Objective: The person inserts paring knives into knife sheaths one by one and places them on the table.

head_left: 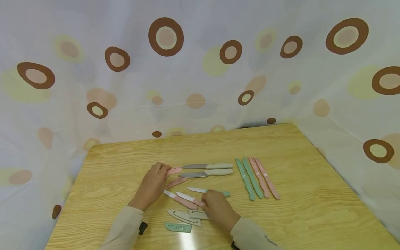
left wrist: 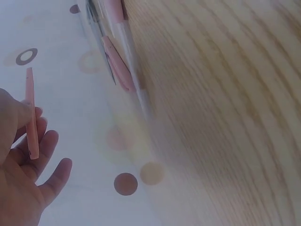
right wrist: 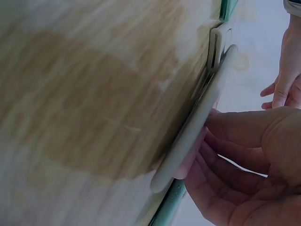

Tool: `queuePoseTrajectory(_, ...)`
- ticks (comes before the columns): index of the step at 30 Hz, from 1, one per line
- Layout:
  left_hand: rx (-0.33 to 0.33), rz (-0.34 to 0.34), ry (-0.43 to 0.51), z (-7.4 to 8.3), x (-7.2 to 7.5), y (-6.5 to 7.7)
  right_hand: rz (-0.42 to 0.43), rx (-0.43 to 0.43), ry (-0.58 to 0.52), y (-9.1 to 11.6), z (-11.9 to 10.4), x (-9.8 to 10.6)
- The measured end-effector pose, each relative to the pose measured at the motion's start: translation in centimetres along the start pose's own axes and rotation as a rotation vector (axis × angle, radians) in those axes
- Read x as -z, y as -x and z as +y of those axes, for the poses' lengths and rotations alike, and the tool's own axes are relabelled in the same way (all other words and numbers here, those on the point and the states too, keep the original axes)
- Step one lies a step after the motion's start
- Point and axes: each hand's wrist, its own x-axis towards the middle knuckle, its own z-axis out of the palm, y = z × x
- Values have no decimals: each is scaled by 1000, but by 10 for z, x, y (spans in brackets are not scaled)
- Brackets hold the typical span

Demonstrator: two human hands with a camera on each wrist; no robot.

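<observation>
My left hand [head_left: 153, 185] pinches a pink knife sheath [head_left: 174, 171] between thumb and fingers; in the left wrist view the sheath [left wrist: 31, 122] stands edge-on. A second pink sheath [head_left: 177, 182] lies just below it on the table. With its fingertips my right hand [head_left: 218, 210] grips the pink handle of a white-bladed paring knife [head_left: 186, 197], the blade pointing left. Another pink-handled knife [head_left: 185, 202] lies alongside, and a green-handled knife [head_left: 226, 193] lies partly hidden behind the right hand. In the right wrist view, the pink handle [right wrist: 186, 165] shows beside a cream-coloured piece [right wrist: 197, 122].
Two cream-handled knives [head_left: 218, 172] with grey blades lie behind the hands. Two green and two pink sheathed knives [head_left: 257, 178] form a row at right. Two cream sheaths [head_left: 184, 217] and a green sheath [head_left: 178, 227] lie in front. Patterned cloth [head_left: 193, 80] surrounds the wooden table [head_left: 312, 208].
</observation>
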Motion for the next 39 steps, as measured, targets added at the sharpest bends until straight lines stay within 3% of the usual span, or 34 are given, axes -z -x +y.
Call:
queuePoseTrajectory(8, -7, -6, 2, 1, -7, 6, -22, 66, 247, -4, -1, -4)
queuePoseTrajectory(11, -27, 9, -5, 0, -9, 8, -37, 80, 278, -5, -3, -4)
queuePoseTrajectory(17, -34, 22, -30, -1, -9, 9, -32, 82, 152, -7, 0, 0)
queuePoseTrajectory(24, -37, 2, -31, -1, -8, 10, -75, -15, -78, -10, 6, 6)
queuePoseTrajectory(28, -11, -7, -10, -1, -7, 9, -27, -36, -109, -8, 9, 16)
queuePoseTrajectory(35, 31, -27, -20, 2, -1, 8, 170, 15, 71, -1, 11, 39)
queuePoseTrajectory(39, 34, -24, -18, 3, 0, 8, 212, 16, 94, 2, 11, 45)
